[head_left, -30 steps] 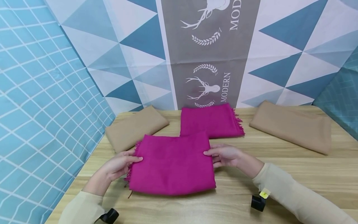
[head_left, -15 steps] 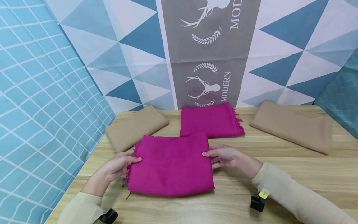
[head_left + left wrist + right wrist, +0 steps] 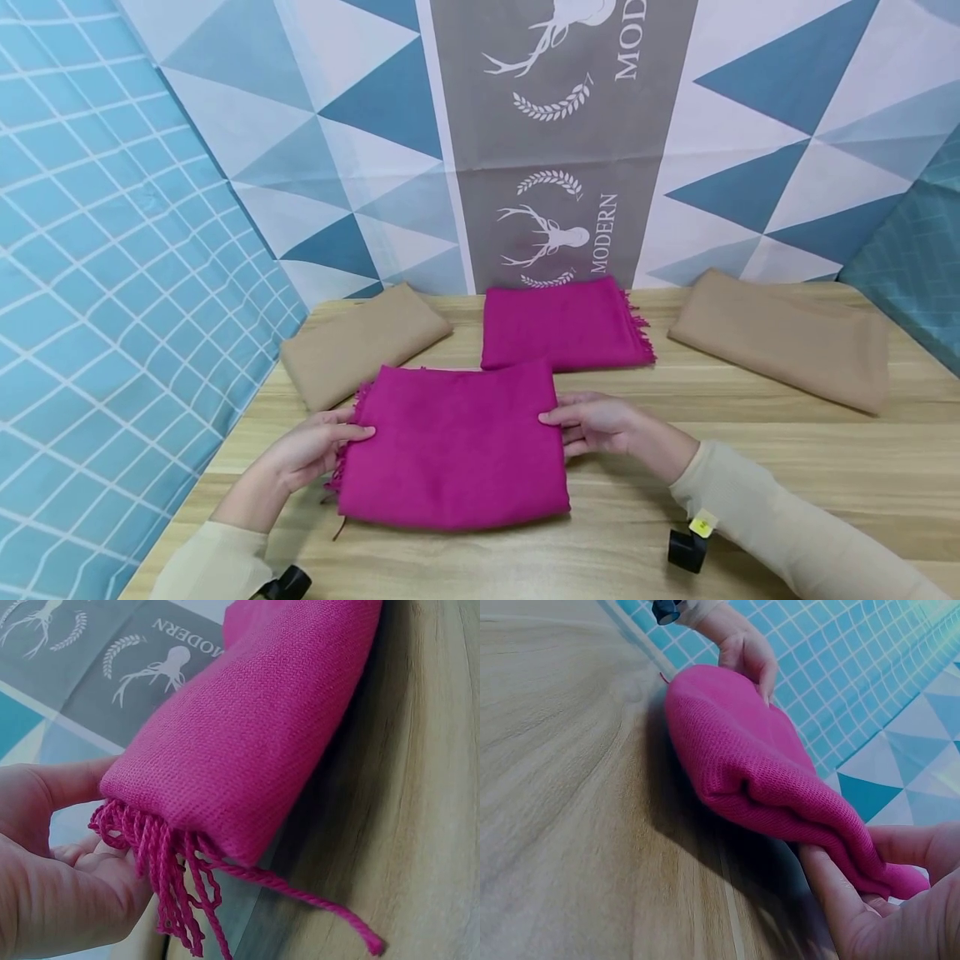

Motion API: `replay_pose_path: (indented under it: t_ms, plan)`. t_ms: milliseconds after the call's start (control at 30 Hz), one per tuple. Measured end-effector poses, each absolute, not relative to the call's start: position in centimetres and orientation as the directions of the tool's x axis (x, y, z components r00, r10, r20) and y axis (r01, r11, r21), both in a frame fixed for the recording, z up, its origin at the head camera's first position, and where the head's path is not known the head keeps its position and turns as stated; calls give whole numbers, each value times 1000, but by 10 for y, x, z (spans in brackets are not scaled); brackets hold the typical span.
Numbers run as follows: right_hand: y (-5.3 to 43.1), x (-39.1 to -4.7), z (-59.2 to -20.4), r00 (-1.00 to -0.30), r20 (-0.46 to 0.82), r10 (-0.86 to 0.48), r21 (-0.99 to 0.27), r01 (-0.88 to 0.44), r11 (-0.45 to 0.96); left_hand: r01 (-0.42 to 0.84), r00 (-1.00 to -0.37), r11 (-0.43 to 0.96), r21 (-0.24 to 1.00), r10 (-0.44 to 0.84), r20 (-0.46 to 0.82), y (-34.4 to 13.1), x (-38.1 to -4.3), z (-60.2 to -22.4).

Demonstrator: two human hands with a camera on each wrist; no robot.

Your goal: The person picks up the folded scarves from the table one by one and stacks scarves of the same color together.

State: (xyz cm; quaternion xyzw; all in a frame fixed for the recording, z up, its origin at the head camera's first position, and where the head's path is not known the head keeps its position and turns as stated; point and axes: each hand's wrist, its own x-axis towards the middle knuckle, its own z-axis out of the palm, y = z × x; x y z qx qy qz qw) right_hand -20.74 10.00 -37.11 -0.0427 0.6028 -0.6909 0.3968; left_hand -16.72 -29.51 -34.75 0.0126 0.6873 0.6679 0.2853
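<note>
A folded magenta scarf is held between both hands over the near part of the table. My left hand pinches its fringed left edge, thumb on top and fingers underneath; twisted tassels hang beside the palm in the left wrist view. At the opposite edge, my right hand grips the folded layers, its thumb over the top face. The right wrist view shows those layers stacked, with fingers under them and a dark shadow on the wood below.
Behind lies a second folded magenta scarf, fringe toward the right. Folded tan cloths rest at the back left and back right. The wooden table meets a patterned backdrop and a blue grid-printed curtain on the left.
Both hands have shifted slightly left and toward the body, carrying the held scarf with them. Their grips look the same, and the other cloths stay put.
</note>
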Motion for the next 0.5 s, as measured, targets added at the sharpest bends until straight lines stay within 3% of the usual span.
replay_pose_path:
  t_ms: [500]
  plan:
    - [96,-206,-371,-684,-423,-594,-864,503,37,-373,-833,110,921,398,-384,-297,-166,-345]
